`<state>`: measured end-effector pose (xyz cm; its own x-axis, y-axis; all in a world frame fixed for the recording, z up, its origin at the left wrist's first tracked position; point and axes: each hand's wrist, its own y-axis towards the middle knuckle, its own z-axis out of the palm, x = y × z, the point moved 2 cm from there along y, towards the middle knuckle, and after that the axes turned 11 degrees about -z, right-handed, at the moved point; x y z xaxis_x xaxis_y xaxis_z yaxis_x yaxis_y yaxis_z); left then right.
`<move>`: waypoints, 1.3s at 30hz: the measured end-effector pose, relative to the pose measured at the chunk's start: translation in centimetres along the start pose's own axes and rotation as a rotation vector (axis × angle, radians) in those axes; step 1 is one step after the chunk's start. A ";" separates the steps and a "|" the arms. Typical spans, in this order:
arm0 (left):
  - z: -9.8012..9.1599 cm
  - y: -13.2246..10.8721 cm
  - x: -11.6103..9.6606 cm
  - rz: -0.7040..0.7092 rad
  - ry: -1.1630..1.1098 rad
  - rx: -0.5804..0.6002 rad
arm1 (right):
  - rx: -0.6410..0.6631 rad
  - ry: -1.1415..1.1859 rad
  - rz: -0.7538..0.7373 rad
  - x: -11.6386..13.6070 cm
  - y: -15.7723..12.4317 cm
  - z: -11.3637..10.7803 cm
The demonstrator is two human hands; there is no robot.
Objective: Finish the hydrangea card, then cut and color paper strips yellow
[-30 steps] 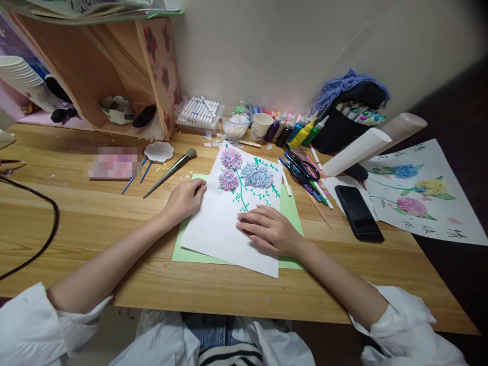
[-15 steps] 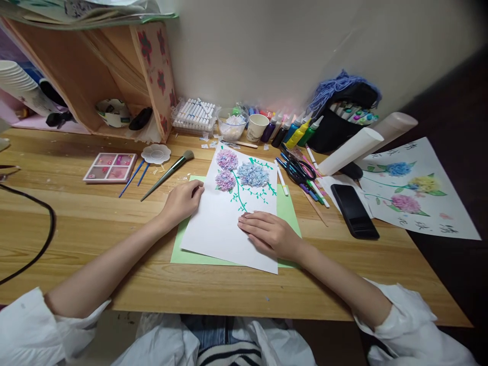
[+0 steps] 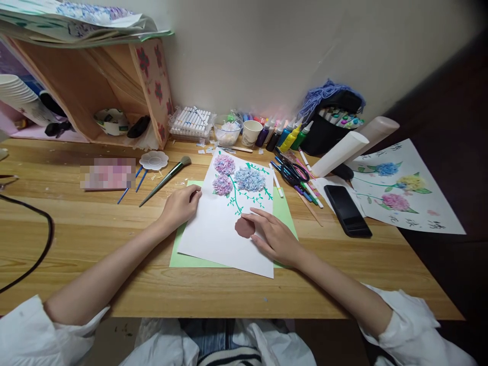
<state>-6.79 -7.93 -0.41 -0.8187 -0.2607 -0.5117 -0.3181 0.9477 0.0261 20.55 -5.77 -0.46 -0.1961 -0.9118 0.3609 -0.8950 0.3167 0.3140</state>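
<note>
A white sheet of paper (image 3: 217, 234) lies tilted on a light green sheet (image 3: 284, 208). It bears pink-purple and blue flower heads (image 3: 249, 179) with raised petals and green stems and leaves. On the paper's left edge rests my left hand (image 3: 181, 206), its fingers curled in at the edge; the fingertips are partly hidden. A brown paper cut-out (image 3: 244, 227), roundish with a scalloped edge, sits below the stem. My right hand (image 3: 277, 236) touches its right side, fingers stretched and apart.
Scissors (image 3: 292, 170), markers and a phone (image 3: 347, 211) lie to the right, near a second flower picture (image 3: 412, 188). Leftward are a large brush (image 3: 165, 180) and a white palette (image 3: 153, 160). Paint bottles (image 3: 290, 138), a paper cup (image 3: 251, 133) and a marker box (image 3: 192, 122) line the back.
My right hand has shifted off the brown cut-out, which it mostly covered before, and its fingers have spread. My left hand stays at the paper's edge. The whole view has shifted slightly.
</note>
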 end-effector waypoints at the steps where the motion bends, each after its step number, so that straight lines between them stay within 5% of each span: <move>1: 0.0 0.0 0.0 0.002 -0.002 -0.001 | -0.002 0.016 -0.008 0.0 0.1 0.0; 13: 0.2 0.1 0.2 0.008 -0.021 -0.021 | 0.015 0.037 -0.053 0.1 0.2 0.0; 19: 0.2 0.0 0.2 0.020 -0.063 -0.060 | 0.126 -0.042 -0.180 0.2 -0.1 0.2; 39: 0.1 0.1 0.4 0.020 -0.074 -0.087 | 0.284 -0.025 -0.216 0.2 -0.6 -0.1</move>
<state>-7.12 -7.89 -0.73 -0.7889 -0.2249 -0.5719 -0.3450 0.9322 0.1092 21.05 -6.14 -0.45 0.0033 -0.9571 0.2898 -0.9918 0.0338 0.1230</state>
